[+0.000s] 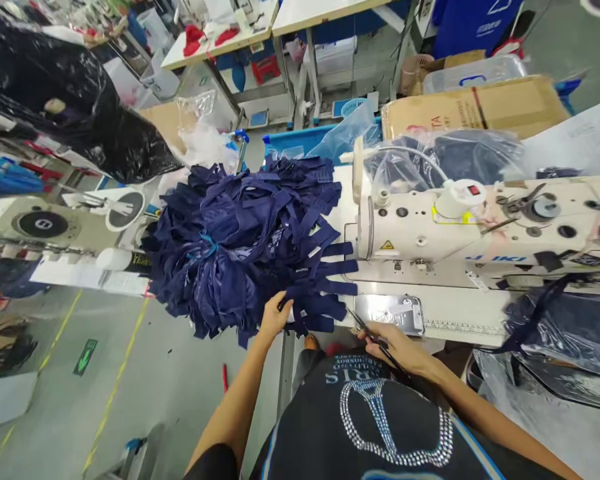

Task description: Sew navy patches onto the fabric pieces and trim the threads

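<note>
At the near table (450,313) edge, the left hand (275,315) grips the closest navy strips (315,310) of the strip pile (240,240), fingers curled over their ends. The pile spreads away from this hand, up and to its left, and overhangs the table edge. The right hand (397,347) lies well apart from the left, closed around dark scissors (373,337) whose tips point toward the strips. Just beyond the right hand sits the metal plate (390,312) of the sewing machine (480,220). To the right of the right hand, navy fabric in clear plastic (560,327) rests on the table.
</note>
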